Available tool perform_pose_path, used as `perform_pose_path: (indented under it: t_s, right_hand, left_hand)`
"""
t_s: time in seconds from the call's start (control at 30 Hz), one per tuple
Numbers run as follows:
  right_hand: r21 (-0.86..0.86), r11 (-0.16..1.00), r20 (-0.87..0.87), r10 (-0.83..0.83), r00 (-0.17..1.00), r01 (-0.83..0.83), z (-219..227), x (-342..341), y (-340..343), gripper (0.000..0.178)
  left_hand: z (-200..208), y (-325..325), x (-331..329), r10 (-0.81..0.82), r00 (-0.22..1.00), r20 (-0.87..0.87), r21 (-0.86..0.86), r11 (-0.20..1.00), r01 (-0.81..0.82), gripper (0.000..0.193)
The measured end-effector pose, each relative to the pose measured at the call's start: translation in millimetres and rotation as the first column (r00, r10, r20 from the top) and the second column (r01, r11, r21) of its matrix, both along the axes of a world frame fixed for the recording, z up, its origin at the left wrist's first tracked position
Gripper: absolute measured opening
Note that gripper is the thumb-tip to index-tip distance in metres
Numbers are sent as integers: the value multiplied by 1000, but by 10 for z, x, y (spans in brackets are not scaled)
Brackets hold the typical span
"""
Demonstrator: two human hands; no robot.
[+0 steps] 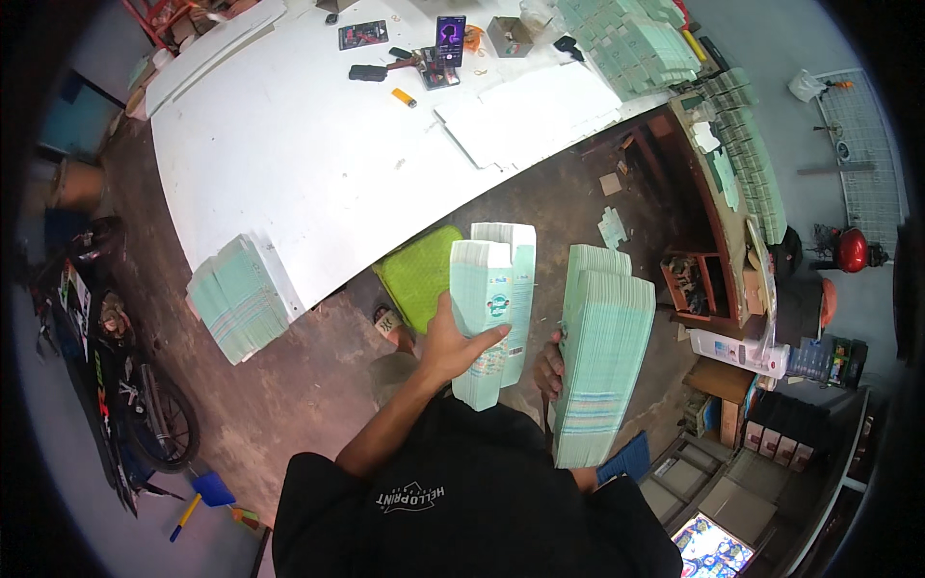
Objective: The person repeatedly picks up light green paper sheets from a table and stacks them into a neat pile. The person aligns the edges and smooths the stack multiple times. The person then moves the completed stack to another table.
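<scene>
In front of my chest, two bundles of flat, folded pale-green cartons are held side by side. My left hand (453,339) grips the left bundle of cartons (479,279), its thumb laid across the printed front face and its fingers hidden behind. White flaps show at that bundle's upper end. My right hand (549,364) is around the thicker right bundle of cartons (607,352), whose many edges face up. Only some of its fingers show, at the bundle's left side; the rest is covered. A small gap separates the two bundles.
A large white table (289,164) lies ahead, with another carton stack (239,299) on its near left corner. It also bears a phone (449,40) and an orange lighter (404,97). A green stool (416,275) stands below its edge. A bicycle (154,414) is at left, a wooden cabinet (708,164) at right.
</scene>
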State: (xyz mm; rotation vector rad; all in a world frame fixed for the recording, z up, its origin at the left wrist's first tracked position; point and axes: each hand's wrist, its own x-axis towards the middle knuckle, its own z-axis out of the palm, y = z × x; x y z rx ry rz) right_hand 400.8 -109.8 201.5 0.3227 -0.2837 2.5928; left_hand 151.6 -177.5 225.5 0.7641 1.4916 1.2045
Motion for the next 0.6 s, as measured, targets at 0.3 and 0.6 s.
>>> perform_pose_path:
  t_s: [0.3,0.6]
  right_hand:
    - [-332,941,-399,-202,894,64,521,236,-170,69]
    - [-462,881,-576,-210,790,-103,412,1812,67,64]
  left_hand:
    - [262,-30,823,84,991,-100,58,995,-78,87]
    - [282,127,2545,189,978,-86,42,982,-186,81]
